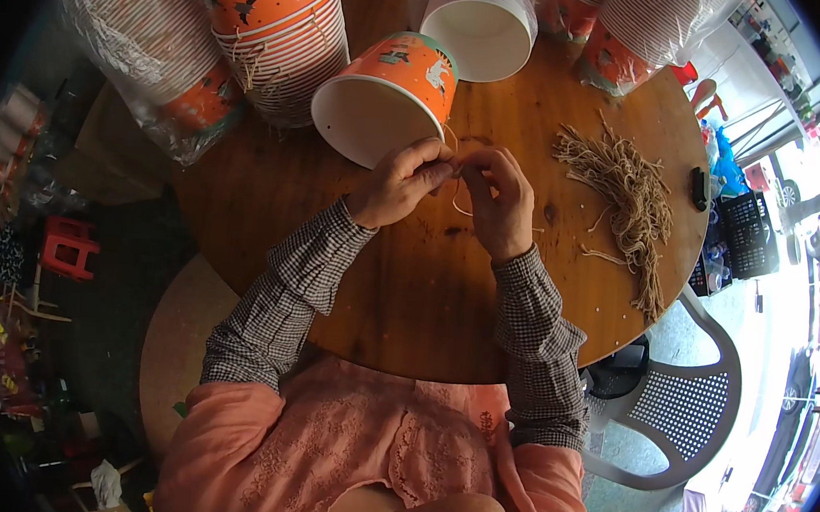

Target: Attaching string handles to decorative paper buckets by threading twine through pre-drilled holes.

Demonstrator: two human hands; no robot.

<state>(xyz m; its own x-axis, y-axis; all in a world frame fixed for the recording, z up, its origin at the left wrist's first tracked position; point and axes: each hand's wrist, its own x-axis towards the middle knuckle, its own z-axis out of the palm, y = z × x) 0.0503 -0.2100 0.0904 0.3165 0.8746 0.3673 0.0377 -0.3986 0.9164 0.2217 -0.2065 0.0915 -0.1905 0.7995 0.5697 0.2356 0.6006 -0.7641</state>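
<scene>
**Hands meet over a string at the round wooden counter**

At the centre of the frame we see the left hand (400, 180) and the right hand (499, 198) brought together, fingers pinched shut on a thin tan string (457, 202) that loops down between them onto the counter (407, 294). Just above the left hand, touching its knuckles, an orange paper bucket (389, 96) lies on its side, white inside facing us, a band of small printed figures around its wall. In the upper left, a nested stack of orange buckets (279, 29) leans beside a clear plastic sleeve of cups (147, 52) with striped walls. At top centre we note a stack of white bowls (479, 23); to its right, another wrapped sleeve of striped cups (640, 29). A loose bundle of tan strings (627, 191) spreads across the right of the counter, well apart from the hands. A grey plastic chair (687, 403) stands at lower right.
</scene>
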